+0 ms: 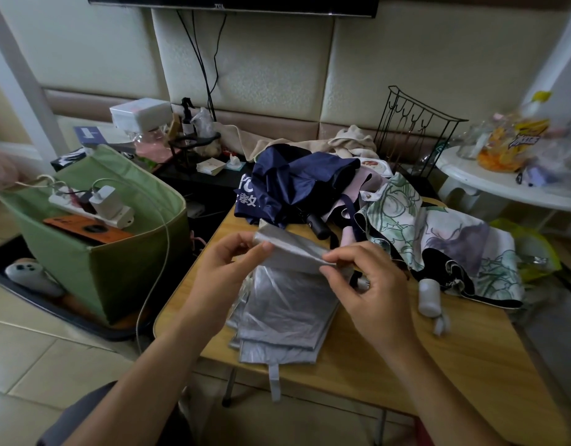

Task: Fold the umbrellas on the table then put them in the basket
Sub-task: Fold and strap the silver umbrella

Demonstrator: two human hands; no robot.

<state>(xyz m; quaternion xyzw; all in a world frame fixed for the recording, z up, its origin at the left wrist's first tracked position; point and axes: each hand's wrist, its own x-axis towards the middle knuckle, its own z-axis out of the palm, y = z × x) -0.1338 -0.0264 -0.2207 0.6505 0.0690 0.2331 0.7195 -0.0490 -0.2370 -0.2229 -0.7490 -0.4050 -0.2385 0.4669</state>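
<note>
a small wooden surface (470,358) sits in a cluttered room with padded cream wall panels (245,66) behind it and pale floor tiles (36,365) to its left. on the near part of the surface lies a silver umbrella (284,313), its canopy flattened into pleats and its strap hanging over the near edge. the left hand (226,268) pinches the far left end of a raised fold of this umbrella, and the right hand (367,284) pinches the same fold at its right end, fingers curled round the fabric. beyond the silver umbrella, a navy umbrella (293,185) lies crumpled at the far edge of the surface; to the right of the silver umbrella a floral umbrella (444,239) sprawls open, its white handle (429,297) pointing near. left of the surface, on the floor, stands a green fabric basket (129,268) holding a power strip with a charger (97,204). a white round table (509,185) stands right of the navy umbrella.
</note>
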